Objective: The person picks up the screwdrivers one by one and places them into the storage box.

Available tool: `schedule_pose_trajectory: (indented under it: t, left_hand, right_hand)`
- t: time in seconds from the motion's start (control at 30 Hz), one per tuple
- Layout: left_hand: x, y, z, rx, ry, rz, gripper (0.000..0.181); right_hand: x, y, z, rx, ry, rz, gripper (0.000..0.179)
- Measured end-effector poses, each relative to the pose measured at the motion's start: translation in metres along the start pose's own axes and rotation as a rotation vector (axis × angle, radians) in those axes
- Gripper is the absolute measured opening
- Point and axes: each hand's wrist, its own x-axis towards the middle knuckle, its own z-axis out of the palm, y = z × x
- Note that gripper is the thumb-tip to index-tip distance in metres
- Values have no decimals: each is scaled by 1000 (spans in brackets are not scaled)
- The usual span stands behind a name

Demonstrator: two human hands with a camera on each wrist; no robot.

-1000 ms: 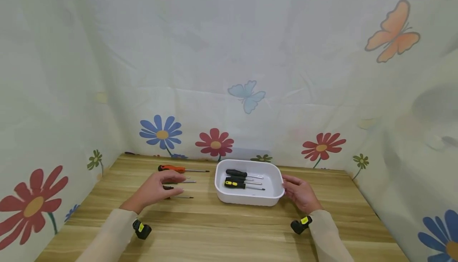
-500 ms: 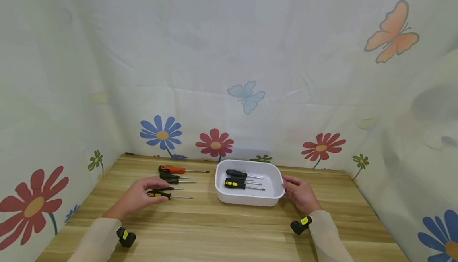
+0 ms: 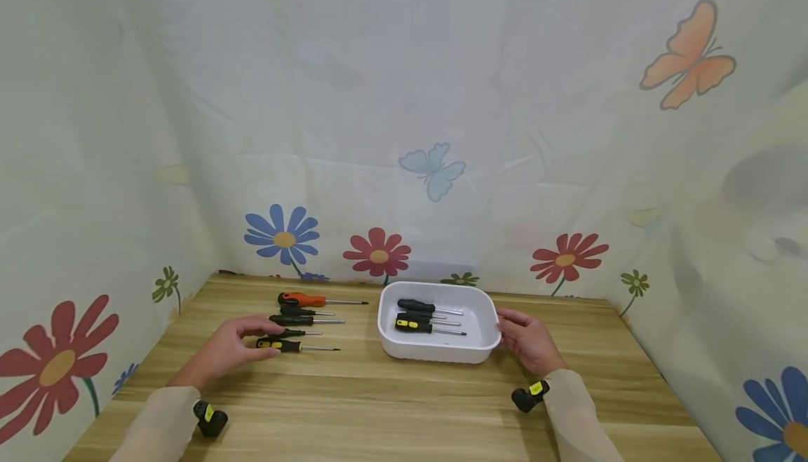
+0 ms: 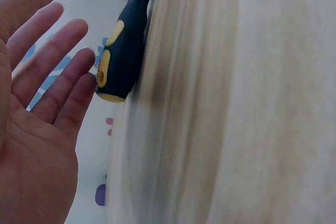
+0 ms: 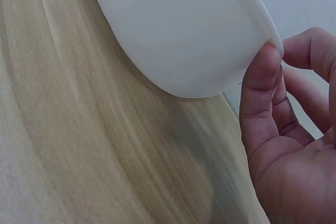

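I log: boxed screwdrivers, seemingly 4, in white tray; 5 loose screwdrivers outstanding at tray's 9 o'clock. Left hand: wide, empty. Right hand: pinching tray, 3 o'clock.

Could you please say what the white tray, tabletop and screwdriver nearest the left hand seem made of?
White tray: probably plastic, smooth and satin, with rounded, moulded-looking corners.
Tabletop: wood or wood-look laminate, satin; the streaky grain leaves it open.
Screwdriver: matte black-and-yellow handle, likely plastic or rubber; shiny grey shaft, presumably metal.
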Motion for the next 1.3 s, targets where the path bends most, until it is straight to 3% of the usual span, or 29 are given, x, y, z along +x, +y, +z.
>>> schedule_pose_trajectory:
  t: [0.23, 0.53, 0.83, 1.3]
  left_hand:
    - [1, -6, -3, -36, -27, -16, 35]
    - [5, -18, -4, -16, -57, -60, 35]
    - [10, -28, 1, 21, -48, -101, 33]
    - [15, -25, 5, 108, -48, -67, 29]
  right_hand:
    - [0, -1, 1, -11, 5, 10, 45]
    - [-1, 0, 2, -13, 11, 17, 44]
    - [-2, 0, 3, -23, 5, 11, 45]
    - [-3, -4, 2, 0, -12, 1, 49]
